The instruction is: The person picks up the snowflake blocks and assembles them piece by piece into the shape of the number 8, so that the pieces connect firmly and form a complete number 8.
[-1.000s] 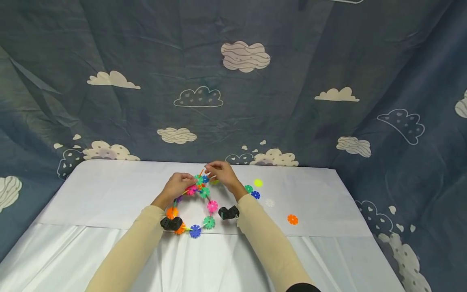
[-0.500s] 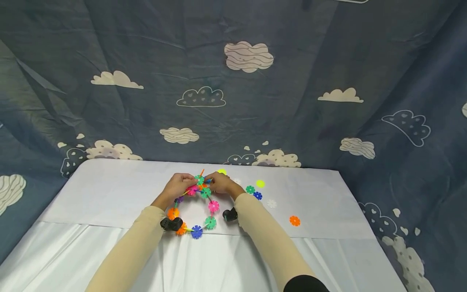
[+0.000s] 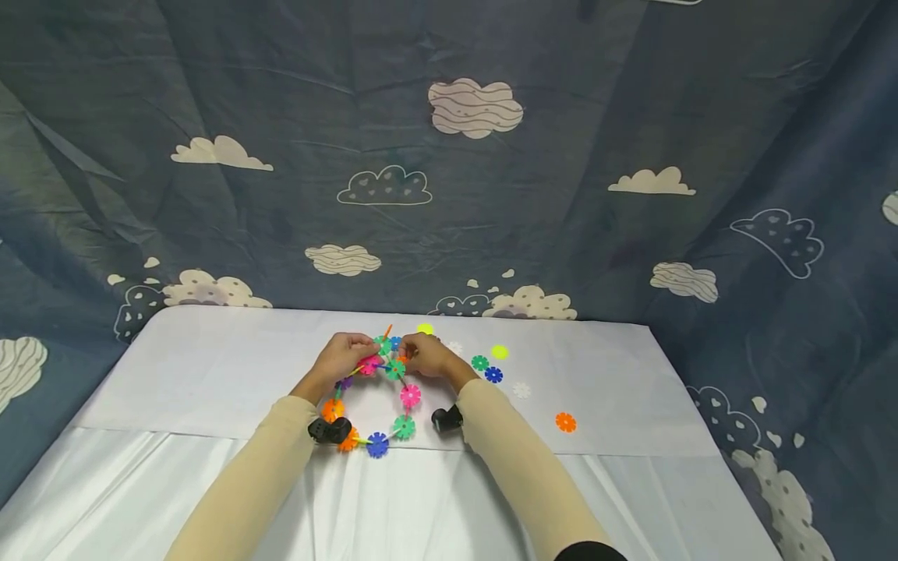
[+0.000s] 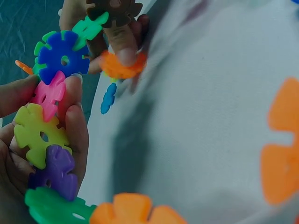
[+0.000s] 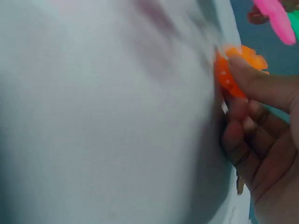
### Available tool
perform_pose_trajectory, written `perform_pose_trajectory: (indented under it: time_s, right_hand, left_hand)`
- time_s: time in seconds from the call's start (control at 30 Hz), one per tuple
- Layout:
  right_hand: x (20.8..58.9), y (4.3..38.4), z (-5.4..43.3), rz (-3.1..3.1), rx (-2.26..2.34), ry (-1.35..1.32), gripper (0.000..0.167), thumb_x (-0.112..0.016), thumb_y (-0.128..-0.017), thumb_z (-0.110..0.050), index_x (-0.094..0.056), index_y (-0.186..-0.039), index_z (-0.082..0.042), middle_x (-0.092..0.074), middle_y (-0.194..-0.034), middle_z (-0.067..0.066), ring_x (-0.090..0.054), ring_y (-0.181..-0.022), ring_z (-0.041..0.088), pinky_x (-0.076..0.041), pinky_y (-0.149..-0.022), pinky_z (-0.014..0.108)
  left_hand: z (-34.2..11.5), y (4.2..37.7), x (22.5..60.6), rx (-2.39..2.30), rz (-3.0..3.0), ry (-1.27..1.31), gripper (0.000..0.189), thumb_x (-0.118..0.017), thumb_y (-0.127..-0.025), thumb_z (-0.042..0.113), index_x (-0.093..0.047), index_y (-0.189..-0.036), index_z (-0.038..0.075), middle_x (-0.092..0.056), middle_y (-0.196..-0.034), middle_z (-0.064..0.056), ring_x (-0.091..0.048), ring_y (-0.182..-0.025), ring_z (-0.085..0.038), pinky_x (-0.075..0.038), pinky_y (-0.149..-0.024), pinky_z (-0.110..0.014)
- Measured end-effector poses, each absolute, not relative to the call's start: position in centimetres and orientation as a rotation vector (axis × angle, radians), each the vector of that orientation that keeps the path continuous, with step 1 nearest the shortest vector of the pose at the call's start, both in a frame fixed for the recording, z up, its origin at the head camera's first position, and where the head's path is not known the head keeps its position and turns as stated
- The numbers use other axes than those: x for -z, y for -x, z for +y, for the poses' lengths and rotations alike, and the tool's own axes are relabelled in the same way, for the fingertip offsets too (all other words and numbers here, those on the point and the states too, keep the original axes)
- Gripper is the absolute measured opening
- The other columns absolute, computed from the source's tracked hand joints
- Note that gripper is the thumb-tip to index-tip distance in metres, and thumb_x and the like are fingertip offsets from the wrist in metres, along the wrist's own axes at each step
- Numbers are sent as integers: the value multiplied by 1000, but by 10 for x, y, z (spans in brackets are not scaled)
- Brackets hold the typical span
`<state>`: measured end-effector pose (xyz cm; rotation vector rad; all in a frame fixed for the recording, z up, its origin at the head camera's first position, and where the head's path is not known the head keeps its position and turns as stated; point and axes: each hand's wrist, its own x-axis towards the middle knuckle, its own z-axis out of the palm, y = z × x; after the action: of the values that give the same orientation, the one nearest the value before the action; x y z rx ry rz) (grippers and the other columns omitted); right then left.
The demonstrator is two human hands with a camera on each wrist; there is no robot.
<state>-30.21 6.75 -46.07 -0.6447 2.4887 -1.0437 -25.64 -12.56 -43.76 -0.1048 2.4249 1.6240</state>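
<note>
The left hand (image 3: 341, 360) pinches a chain of coloured discs (image 3: 410, 396) at a pink disc (image 4: 48, 97), over the white table (image 3: 210, 374). Near to it, the right hand (image 3: 429, 356) also pinches an orange disc (image 4: 122, 66).

Two forearms (image 3: 242, 479) are stretched forward; left hand (image 3: 340, 360) and right hand (image 3: 429, 356) are held close together, both pinched.

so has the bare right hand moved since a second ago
Yes: in the head view, the bare right hand has moved downward, away from the far edge of the white-covered table.
</note>
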Motion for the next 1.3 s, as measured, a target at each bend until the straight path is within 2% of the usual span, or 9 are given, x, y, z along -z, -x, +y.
perform_pose_trajectory:
  time_s: [0.13, 0.23, 0.3, 0.43, 0.63, 0.87, 1.1, 1.3]
  right_hand:
    - [462, 299, 78, 2326, 1417, 492, 11, -66, -86, 7, -62, -95, 4, -61, -70, 7, -58, -54, 14, -54, -54, 28]
    - [458, 298, 83, 2241, 1709, 382, 19, -62, -89, 6, -63, -107, 10, -67, -76, 12, -61, -57, 17, -57, -59, 33]
    - [453, 298, 85, 2237, 1840, 330, 23, -62, -90, 5, -62, -112, 10, -68, -80, 13, -62, -60, 18, -58, -64, 36]
    - [442, 299, 82, 2216, 2004, 262, 24, -63, -90, 2, -62, -114, 7, -67, -83, 13, -64, -63, 17, -57, -73, 46]
    - [434, 302, 76, 2158, 2150, 203, 23, -63, -91, 2, -65, -113, 7, -67, -88, 13, -64, -63, 14, -59, -70, 39]
    - [426, 302, 66, 2116, 2209, 236, 24, -61, -91, 4, -62, -114, 10, -65, -91, 19, -65, -64, 16, -57, -77, 48]
    - [426, 300, 61, 2109, 2233, 222, 22, -59, -91, 8, -61, -112, 12, -65, -84, 16, -65, -60, 14, -59, -63, 30]
    - [429, 300, 61, 2131, 2192, 189, 20, -61, -91, 6, -62, -110, 10, -65, -85, 14, -64, -61, 14, -58, -63, 29]
  left_hand:
    - [-125, 255, 438, -1641, 2392, 108, 22, -63, -94, 22, -66, -99, 0, -60, -72, 4, -53, -64, -9, -45, -64, -26]
    - [-124, 256, 438, -1655, 2372, 108, 21, -63, -94, 22, -66, -98, 1, -62, -72, 3, -55, -62, -9, -46, -64, -27]
    - [-123, 256, 437, -1641, 2386, 109, 22, -63, -94, 23, -66, -98, 2, -61, -72, 3, -54, -62, -9, -45, -65, -27]
    - [-123, 257, 436, -1624, 2386, 121, 22, -63, -94, 24, -67, -99, 2, -62, -73, 3, -55, -63, -9, -45, -66, -27]
    - [-122, 258, 436, -1672, 2341, 86, 23, -62, -94, 22, -66, -101, 0, -65, -75, 2, -59, -62, -8, -50, -64, -27]
    - [-122, 261, 438, -1650, 2390, 106, 25, -63, -94, 23, -66, -103, 0, -64, -77, 3, -56, -67, -8, -46, -66, -24]
    - [-123, 263, 439, -1664, 2370, 94, 27, -63, -94, 22, -65, -107, -2, -63, -73, 5, -55, -61, -7, -47, -62, -23]
    - [-122, 262, 440, -1665, 2358, 95, 25, -62, -95, 22, -66, -104, -1, -62, -70, 5, -54, -60, -7, -46, -61, -24]
